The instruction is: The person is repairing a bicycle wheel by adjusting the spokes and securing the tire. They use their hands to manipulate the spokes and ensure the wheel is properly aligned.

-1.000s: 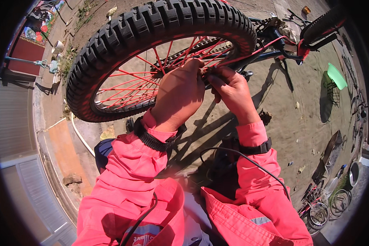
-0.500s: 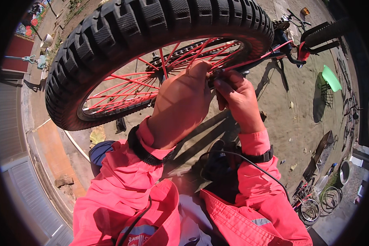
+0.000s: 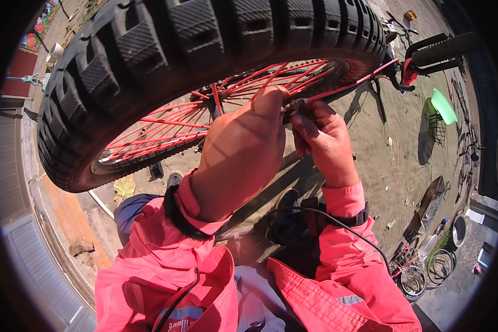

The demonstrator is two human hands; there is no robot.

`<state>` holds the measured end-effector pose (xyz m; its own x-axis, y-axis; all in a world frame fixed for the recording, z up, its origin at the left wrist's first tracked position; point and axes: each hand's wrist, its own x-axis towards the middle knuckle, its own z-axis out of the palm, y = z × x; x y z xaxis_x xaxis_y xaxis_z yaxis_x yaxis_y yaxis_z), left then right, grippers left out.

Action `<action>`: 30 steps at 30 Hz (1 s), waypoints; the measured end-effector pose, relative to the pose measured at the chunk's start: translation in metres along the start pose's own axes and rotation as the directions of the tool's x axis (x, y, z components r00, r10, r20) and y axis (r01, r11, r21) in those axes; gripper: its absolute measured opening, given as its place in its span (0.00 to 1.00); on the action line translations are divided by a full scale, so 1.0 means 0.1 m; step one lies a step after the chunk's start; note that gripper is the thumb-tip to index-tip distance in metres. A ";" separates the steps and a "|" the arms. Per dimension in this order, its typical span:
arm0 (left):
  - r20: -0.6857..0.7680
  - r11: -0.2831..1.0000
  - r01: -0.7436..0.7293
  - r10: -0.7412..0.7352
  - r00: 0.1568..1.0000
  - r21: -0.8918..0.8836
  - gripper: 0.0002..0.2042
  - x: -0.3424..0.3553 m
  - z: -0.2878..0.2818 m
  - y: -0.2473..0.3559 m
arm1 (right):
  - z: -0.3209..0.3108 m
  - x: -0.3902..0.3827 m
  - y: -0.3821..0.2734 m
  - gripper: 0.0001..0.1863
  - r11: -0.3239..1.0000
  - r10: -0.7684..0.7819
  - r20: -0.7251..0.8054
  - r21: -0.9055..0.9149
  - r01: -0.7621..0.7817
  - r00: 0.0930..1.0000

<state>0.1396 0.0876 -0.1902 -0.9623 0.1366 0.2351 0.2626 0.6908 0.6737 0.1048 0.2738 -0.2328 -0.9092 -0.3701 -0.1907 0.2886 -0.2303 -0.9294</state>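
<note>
Tyre (image 3: 205, 39) looms larger than before! Right hand (image 3: 329, 138), nearer, has the small metal part (image 3: 296, 104) pinched at its upper left; red tube (image 3: 368, 76) runs up-right; left hand (image 3: 240, 152) crowds alongside, fingertips hidden, grip can't be told.

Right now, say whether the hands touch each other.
Cannot tell: the head view shows the left hand close beside the right hand, their fingers partly hidden.

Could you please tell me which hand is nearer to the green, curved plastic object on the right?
Right: the bare right hand is left of the green object, apart from it; the left hand, farther left.
</note>
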 end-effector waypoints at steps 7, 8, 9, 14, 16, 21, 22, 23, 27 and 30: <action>-0.092 0.995 -0.018 0.009 0.996 -0.096 0.16 -0.01 0.04 -0.01 | 0.01 -0.01 -0.02 0.12 1.000 0.019 -0.007 0.002 -0.019 1.000; -0.098 0.995 -0.017 0.007 0.995 -0.095 0.16 -0.01 0.04 0.00 | 0.01 -0.01 -0.02 0.12 1.000 0.021 -0.007 -0.002 -0.021 1.000; -0.104 0.996 -0.017 0.007 0.995 -0.093 0.16 -0.01 0.05 0.00 | 0.01 -0.01 -0.01 0.12 1.000 0.021 -0.006 -0.017 -0.021 1.000; -0.135 0.989 -0.071 0.053 0.989 -0.132 0.16 0.00 0.07 -0.02 | 0.00 -0.01 0.01 0.12 0.999 0.010 -0.002 0.033 -0.010 1.000; -0.137 0.988 -0.076 0.058 0.989 -0.135 0.16 0.00 0.07 -0.02 | 0.00 -0.01 0.03 0.12 0.999 0.009 0.001 0.053 -0.009 1.000; -0.119 0.990 -0.060 0.044 0.992 -0.131 0.16 -0.02 0.06 -0.02 | -0.01 -0.02 0.02 0.12 0.996 0.016 0.015 0.092 -0.017 1.000; -0.113 0.990 -0.065 0.051 0.992 -0.123 0.16 -0.01 0.06 -0.02 | 0.00 -0.02 0.02 0.12 0.995 0.019 0.004 0.096 -0.020 1.000; -0.110 0.991 -0.066 0.053 0.993 -0.117 0.16 -0.01 0.05 -0.03 | 0.00 -0.02 0.03 0.12 0.995 0.016 -0.004 0.094 -0.015 1.000; -0.104 0.991 -0.059 0.047 0.993 -0.120 0.16 -0.02 0.04 -0.02 | 0.01 -0.01 0.03 0.13 0.998 -0.007 -0.005 0.055 0.007 1.000; -0.100 0.992 -0.063 0.052 0.994 -0.112 0.17 -0.02 0.04 -0.02 | 0.02 -0.01 0.03 0.12 0.999 -0.020 -0.024 0.031 0.020 1.000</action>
<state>0.1407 0.0889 -0.1945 -0.9356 0.1003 0.3385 0.3288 0.5966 0.7321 0.1073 0.2718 -0.2350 -0.9215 -0.3442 -0.1799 0.2793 -0.2656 -0.9227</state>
